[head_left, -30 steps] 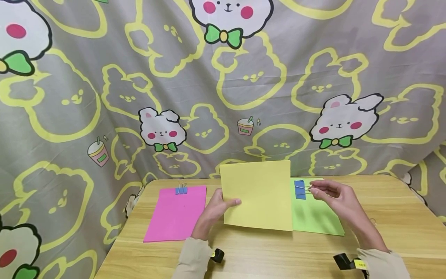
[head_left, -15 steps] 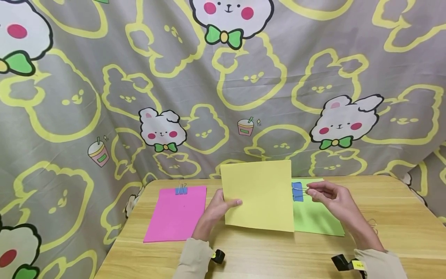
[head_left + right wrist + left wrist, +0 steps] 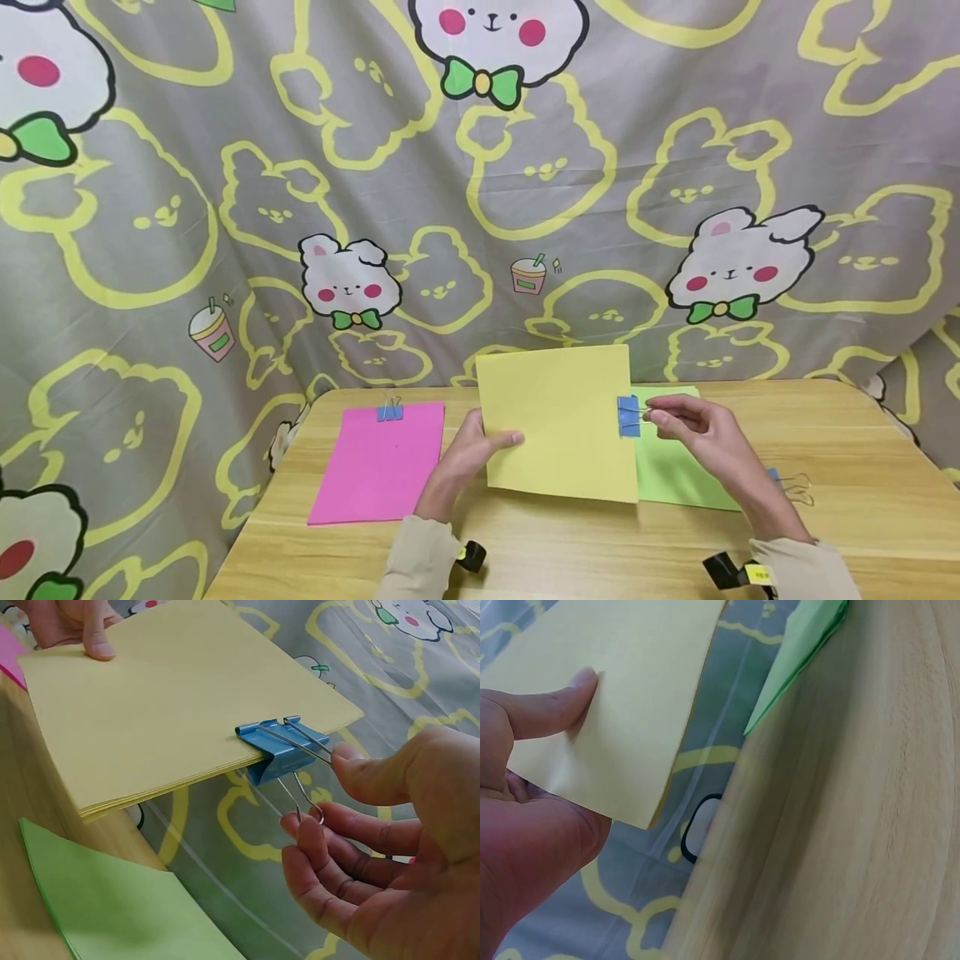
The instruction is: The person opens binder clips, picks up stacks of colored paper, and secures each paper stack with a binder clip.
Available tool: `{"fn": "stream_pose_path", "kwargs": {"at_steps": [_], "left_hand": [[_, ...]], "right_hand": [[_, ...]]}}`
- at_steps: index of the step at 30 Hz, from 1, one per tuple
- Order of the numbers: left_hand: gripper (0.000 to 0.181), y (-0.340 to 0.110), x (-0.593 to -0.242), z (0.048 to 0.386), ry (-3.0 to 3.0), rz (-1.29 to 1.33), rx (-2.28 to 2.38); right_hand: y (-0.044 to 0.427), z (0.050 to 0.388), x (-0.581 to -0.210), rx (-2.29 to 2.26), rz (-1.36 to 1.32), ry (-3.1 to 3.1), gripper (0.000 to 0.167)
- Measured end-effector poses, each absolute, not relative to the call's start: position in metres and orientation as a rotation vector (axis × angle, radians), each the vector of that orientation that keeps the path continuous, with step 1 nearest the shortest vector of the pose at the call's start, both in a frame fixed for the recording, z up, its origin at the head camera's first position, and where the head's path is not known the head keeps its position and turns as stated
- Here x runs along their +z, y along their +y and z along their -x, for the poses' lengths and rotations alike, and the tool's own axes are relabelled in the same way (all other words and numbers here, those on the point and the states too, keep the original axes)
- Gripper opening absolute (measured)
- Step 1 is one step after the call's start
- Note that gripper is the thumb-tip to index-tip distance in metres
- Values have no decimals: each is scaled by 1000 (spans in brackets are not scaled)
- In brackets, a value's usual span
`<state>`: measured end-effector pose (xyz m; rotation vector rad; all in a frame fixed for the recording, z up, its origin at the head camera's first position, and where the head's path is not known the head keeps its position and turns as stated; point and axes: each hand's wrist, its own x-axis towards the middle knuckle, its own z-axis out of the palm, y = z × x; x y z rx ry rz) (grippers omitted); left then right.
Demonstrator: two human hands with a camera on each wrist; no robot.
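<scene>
Yellow paper [image 3: 557,425], a stack of several sheets in the right wrist view, is held up off the table. My left hand [image 3: 467,446] grips its left edge, thumb on the front face. A blue binder clip [image 3: 628,417] sits over the stack's right edge. My right hand [image 3: 693,425] has its thumb and fingers at the clip's wire handles [image 3: 296,741]; in the right wrist view the handles stand apart, the thumb on the upper one and fingertips at the lower one.
Pink paper [image 3: 378,467] with a blue clip [image 3: 390,412] at its top lies on the left of the wooden table [image 3: 337,562]. Green paper [image 3: 678,467] lies behind and right of the yellow stack. Another blue clip [image 3: 773,475] rests beside my right forearm. A patterned curtain [image 3: 450,192] hangs behind.
My right hand has moved left with the blue clip, from over the green paper onto the yellow stack's right edge. The clip beside my right forearm has come into view. My left hand has barely moved.
</scene>
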<state>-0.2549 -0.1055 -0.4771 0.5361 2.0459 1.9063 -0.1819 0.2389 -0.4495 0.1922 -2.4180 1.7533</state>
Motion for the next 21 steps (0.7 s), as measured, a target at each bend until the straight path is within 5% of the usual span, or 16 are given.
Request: {"fn": "stream_pose_path", "kwargs": {"at_steps": [21], "left_hand": [[40, -104, -479, 255, 2050, -536, 1885]], "right_hand": [[236, 182, -452, 1802, -257, -2426, 43]]}}
